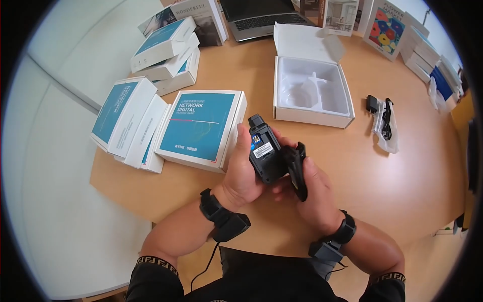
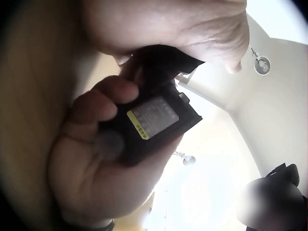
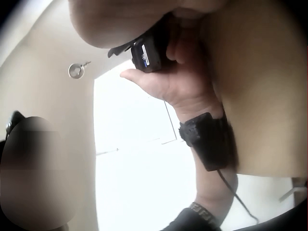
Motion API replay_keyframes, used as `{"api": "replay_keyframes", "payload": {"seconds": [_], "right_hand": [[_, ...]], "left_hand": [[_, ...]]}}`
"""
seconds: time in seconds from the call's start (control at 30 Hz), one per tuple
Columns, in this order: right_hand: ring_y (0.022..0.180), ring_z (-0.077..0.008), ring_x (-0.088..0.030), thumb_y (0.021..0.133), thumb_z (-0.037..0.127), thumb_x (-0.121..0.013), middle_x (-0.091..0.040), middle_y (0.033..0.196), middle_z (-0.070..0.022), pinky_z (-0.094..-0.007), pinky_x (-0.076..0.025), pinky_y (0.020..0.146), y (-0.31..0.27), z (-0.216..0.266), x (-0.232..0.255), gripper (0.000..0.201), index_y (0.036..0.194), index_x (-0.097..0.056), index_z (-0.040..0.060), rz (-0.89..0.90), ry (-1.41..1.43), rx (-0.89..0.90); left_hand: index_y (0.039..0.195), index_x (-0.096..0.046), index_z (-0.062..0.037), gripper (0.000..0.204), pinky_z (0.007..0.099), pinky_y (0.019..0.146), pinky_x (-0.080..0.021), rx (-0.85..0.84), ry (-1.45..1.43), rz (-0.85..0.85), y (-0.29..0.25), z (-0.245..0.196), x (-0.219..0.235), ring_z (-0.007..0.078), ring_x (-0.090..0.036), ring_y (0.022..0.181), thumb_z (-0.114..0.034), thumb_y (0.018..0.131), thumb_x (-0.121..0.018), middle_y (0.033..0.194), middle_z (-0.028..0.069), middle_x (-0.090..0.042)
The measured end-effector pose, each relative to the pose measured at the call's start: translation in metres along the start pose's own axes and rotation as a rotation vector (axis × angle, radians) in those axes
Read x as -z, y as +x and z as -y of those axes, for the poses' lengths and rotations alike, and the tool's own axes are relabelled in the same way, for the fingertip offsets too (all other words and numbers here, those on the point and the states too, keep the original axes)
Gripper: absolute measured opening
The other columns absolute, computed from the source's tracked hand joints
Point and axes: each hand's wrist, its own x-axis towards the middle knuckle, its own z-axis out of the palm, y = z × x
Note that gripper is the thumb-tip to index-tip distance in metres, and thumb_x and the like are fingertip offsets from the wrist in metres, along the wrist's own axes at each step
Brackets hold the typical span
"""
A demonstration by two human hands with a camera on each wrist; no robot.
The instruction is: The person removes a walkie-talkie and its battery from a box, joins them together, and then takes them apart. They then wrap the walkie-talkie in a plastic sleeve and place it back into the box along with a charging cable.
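A black two-way radio, its back bare with a white label and a small coloured card showing, lies in my left hand. The thumb runs along its left side and the fingers wrap behind. Right beside it, my right hand grips a black battery pack, tilted on edge against the radio's right side in the head view. The left wrist view shows the battery's grey and yellow label within the right hand's fingers. In the right wrist view the radio is partly hidden by the right palm.
An opened white box with a moulded tray stands beyond the hands. Closed teal-and-white radio boxes are stacked at left. To the right lie a black charger and a bagged cable. A laptop and books line the back.
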Motion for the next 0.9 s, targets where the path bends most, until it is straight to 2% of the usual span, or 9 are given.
{"api": "replay_keyframes", "payload": {"seconds": [0.03, 0.07, 0.27, 0.4, 0.6, 0.67, 0.7, 0.77, 0.9], "right_hand": [[0.086, -0.0180, -0.064, 0.109, 0.042, -0.033, -0.064, 0.102, -0.0109, -0.0321, -0.056, 0.075, 0.002, 0.000, 0.004, 0.051, 0.131, -0.053, 0.0001, 0.008, 0.114, -0.062], [0.086, -0.0211, -0.066, 0.109, 0.044, -0.028, -0.064, 0.103, -0.0136, -0.0345, -0.057, 0.073, 0.004, 0.005, 0.002, 0.053, 0.129, -0.053, 0.0010, -0.013, 0.146, -0.084], [0.086, -0.0227, -0.066, 0.108, 0.046, -0.028, -0.065, 0.105, -0.0137, -0.0348, -0.057, 0.075, 0.009, 0.009, 0.009, 0.056, 0.134, -0.050, 0.0012, 0.065, 0.356, -0.132], [0.085, -0.0220, -0.066, 0.108, 0.046, -0.028, -0.065, 0.106, -0.0131, -0.0348, -0.057, 0.075, 0.011, 0.009, 0.013, 0.057, 0.134, -0.050, 0.0013, 0.054, 0.382, -0.159], [0.084, -0.0210, -0.066, 0.107, 0.044, -0.030, -0.065, 0.107, -0.0126, -0.0346, -0.058, 0.074, 0.013, 0.009, 0.015, 0.055, 0.133, -0.052, 0.0013, 0.042, 0.517, -0.211], [0.085, -0.0218, -0.066, 0.106, 0.044, -0.030, -0.065, 0.108, -0.0128, -0.0351, -0.057, 0.076, 0.013, 0.010, 0.016, 0.054, 0.132, -0.053, 0.0025, 0.033, 0.562, -0.209], [0.085, -0.0218, -0.066, 0.106, 0.044, -0.030, -0.065, 0.108, -0.0128, -0.0351, -0.057, 0.076, 0.013, 0.009, 0.017, 0.054, 0.132, -0.053, 0.0025, 0.032, 0.561, -0.210], [0.088, -0.0226, -0.066, 0.107, 0.043, -0.031, -0.065, 0.110, -0.0125, -0.0363, -0.056, 0.079, 0.013, 0.006, 0.018, 0.052, 0.132, -0.054, 0.0043, 0.028, 0.588, -0.187], [0.094, -0.0234, -0.065, 0.106, 0.041, -0.033, -0.065, 0.114, -0.0112, -0.0381, -0.055, 0.085, 0.014, 0.005, 0.017, 0.049, 0.133, -0.054, 0.0055, -0.020, 0.613, -0.170]], "left_hand": [[0.115, -0.055, -0.0124, 0.075, 0.0447, 0.066, -0.057, 0.031, -0.077, 0.065, 0.000, -0.001, 0.000, 0.0363, -0.066, 0.095, -0.079, 0.093, -0.029, 0.113, 0.0153, -0.066], [0.114, -0.051, -0.0155, 0.071, 0.0403, 0.048, -0.054, 0.028, -0.034, -0.025, 0.000, 0.000, -0.007, 0.0331, -0.068, 0.080, -0.080, 0.092, -0.031, 0.114, 0.0166, -0.065], [0.115, -0.050, -0.0154, 0.071, 0.0441, 0.048, -0.056, 0.057, -0.067, 0.026, 0.000, -0.002, -0.008, 0.0359, -0.067, 0.069, -0.080, 0.092, -0.030, 0.118, 0.0198, -0.064], [0.115, -0.050, -0.0155, 0.072, 0.0450, 0.049, -0.056, 0.025, -0.058, -0.021, 0.001, -0.001, -0.012, 0.0359, -0.067, 0.069, -0.081, 0.091, -0.030, 0.119, 0.0214, -0.064], [0.116, -0.052, -0.0125, 0.078, 0.0432, 0.060, -0.057, -0.022, -0.017, 0.002, 0.001, -0.001, -0.015, 0.0334, -0.067, 0.075, -0.082, 0.091, -0.027, 0.123, 0.0222, -0.062], [0.115, -0.053, -0.0111, 0.080, 0.0419, 0.066, -0.058, -0.066, -0.003, -0.037, 0.002, 0.001, -0.017, 0.0332, -0.066, 0.094, -0.082, 0.091, -0.026, 0.126, 0.0213, -0.062], [0.115, -0.053, -0.0111, 0.080, 0.0419, 0.066, -0.058, -0.066, -0.005, -0.037, 0.002, 0.001, -0.015, 0.0332, -0.066, 0.094, -0.082, 0.091, -0.026, 0.126, 0.0213, -0.062], [0.117, -0.058, -0.0099, 0.083, 0.0485, 0.088, -0.055, -0.069, -0.069, 0.005, 0.003, 0.001, -0.007, 0.0395, -0.058, 0.119, -0.083, 0.091, -0.027, 0.131, 0.0250, -0.060], [0.116, -0.059, -0.0073, 0.082, 0.0502, 0.098, -0.050, -0.140, -0.027, -0.076, 0.003, 0.001, -0.010, 0.0383, -0.057, 0.122, -0.080, 0.092, -0.029, 0.130, 0.0249, -0.060]]}}
